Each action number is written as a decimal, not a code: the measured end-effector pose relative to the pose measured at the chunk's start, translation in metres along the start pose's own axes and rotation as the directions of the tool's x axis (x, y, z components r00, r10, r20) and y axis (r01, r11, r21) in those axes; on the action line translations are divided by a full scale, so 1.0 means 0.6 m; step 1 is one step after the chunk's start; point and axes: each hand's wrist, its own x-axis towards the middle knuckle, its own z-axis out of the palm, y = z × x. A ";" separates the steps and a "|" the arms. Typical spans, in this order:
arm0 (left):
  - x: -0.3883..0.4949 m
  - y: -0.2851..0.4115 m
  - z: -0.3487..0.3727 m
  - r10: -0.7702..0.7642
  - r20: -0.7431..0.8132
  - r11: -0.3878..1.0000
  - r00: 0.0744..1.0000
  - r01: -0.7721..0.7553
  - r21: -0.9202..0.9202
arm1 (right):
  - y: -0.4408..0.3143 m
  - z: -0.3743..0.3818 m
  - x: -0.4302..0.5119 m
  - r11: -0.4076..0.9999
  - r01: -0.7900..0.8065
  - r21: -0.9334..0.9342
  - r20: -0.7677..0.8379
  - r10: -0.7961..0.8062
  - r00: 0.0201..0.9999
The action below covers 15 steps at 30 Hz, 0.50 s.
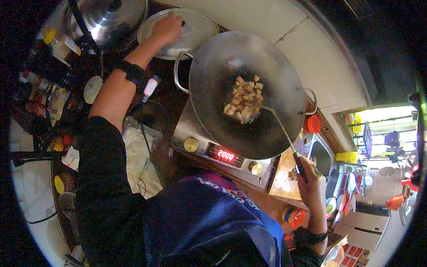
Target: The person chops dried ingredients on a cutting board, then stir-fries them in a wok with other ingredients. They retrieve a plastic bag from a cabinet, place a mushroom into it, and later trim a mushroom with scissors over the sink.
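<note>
A wide steel wok (pixel 213 110) sits on an induction cooker (pixel 206 142), with a haze of steam inside. Diced pale, lightly browned pieces of food (pixel 245 96) lie in its bottom. My right hand (pixel 312 183) grips the dark handle of a long metal cooking utensil (pixel 283 128); its head is among the pieces and partly hidden, so I cannot tell a spatula from a ladle. Beyond the wok's left handle, my left hand (pixel 168 28) has its fingers around the dark knob of a round glass lid (pixel 196 36) with a metal rim.
Right of the cooker lies a wooden cutting board (pixel 283 182), beside a sink (pixel 322 152). A large metal lid (pixel 110 30) stands at the upper left. A cable with a plug (pixel 150 88) and a plastic bag (pixel 143 167) lie left of the cooker. A red-lidded jar (pixel 295 217) stands nearer me.
</note>
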 end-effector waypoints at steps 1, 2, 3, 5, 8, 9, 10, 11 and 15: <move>0.008 -0.004 0.003 0.002 0.003 1.000 1.000 -0.002 -0.011 | 0.004 -0.005 -0.003 0.990 -0.027 0.138 -0.032 0.031 0.999; 0.015 -0.008 0.006 0.006 0.000 1.000 1.000 -0.006 -0.024 | 0.009 -0.010 -0.004 0.969 -0.050 0.241 -0.064 0.067 0.996; 0.021 -0.013 0.009 0.048 -0.012 0.999 0.999 -0.048 -0.002 | 0.012 -0.012 -0.005 0.927 -0.128 0.354 -0.075 0.165 0.983; 0.030 -0.020 0.010 0.116 -0.015 0.992 0.993 -0.115 0.053 | 0.019 -0.014 -0.006 0.663 -0.259 0.702 0.043 0.324 0.945; 0.039 -0.013 0.007 0.050 0.055 0.999 0.997 -0.051 0.004 | 0.025 -0.008 -0.001 0.481 -0.282 0.830 0.127 0.329 0.936; 0.036 -0.010 0.005 0.045 0.038 0.999 0.998 -0.044 -0.012 | 0.027 -0.007 0.002 0.437 -0.338 0.833 0.194 0.342 0.919; 0.034 -0.007 0.002 0.038 0.022 0.999 0.999 -0.038 -0.028 | 0.027 -0.007 0.005 0.393 -0.410 0.823 0.254 0.391 0.885; 0.033 -0.005 -0.002 0.023 -0.004 0.999 1.000 -0.023 -0.037 | 0.027 -0.007 0.009 0.350 -0.397 0.848 0.270 0.358 0.894; 0.035 -0.031 -0.034 -0.139 -0.200 0.986 0.970 0.118 -0.117 | 0.018 -0.022 0.036 0.257 -0.282 0.924 0.217 0.254 0.942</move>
